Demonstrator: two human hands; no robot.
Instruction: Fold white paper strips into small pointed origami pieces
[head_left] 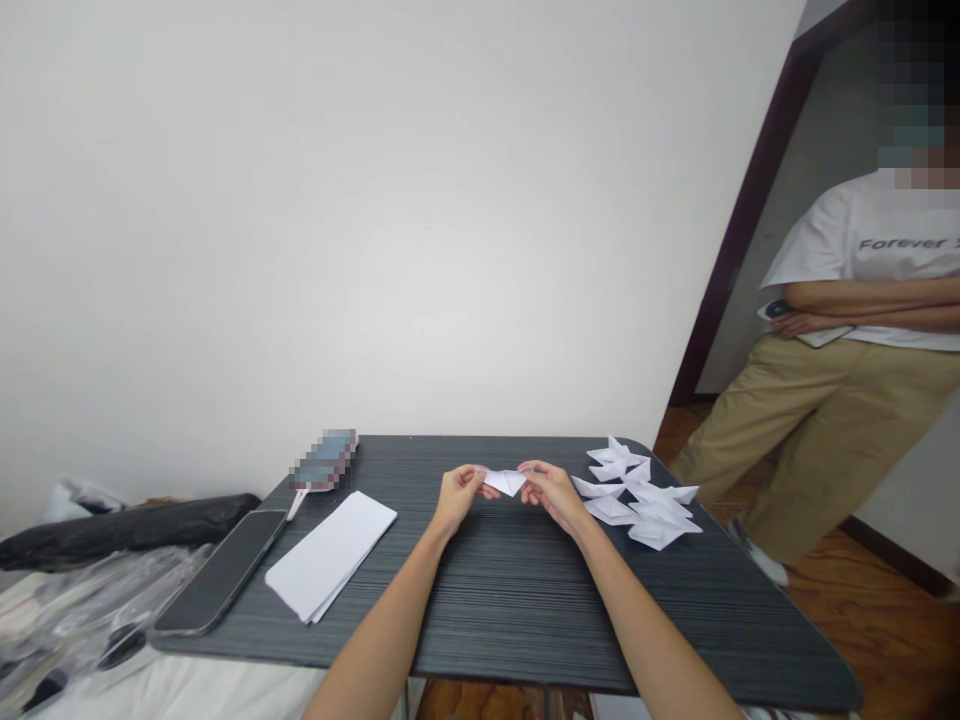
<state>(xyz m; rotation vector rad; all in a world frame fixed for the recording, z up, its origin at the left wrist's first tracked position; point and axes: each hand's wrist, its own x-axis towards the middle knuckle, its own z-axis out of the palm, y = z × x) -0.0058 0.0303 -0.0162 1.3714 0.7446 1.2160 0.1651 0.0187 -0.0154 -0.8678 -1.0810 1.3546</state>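
Between my two hands, just above the middle of the dark table (517,590), is a small folded piece of white paper (505,482) that narrows to a point at the bottom. My left hand (463,496) pinches its left end between thumb and fingers. At the right end, my right hand (553,492) grips it the same way. Several folded white paper boats (645,500) lie in a cluster to the right of my right hand. Off to the left rests a stack of white paper sheets (334,555).
A dark smartphone (221,575) lies at the table's left edge, with a blurred-out object (324,462) behind it. Plastic bags and a black roll (135,530) are left of the table. A person (847,370) with crossed arms stands at the right, by a doorway. A white wall (420,220) rises behind.
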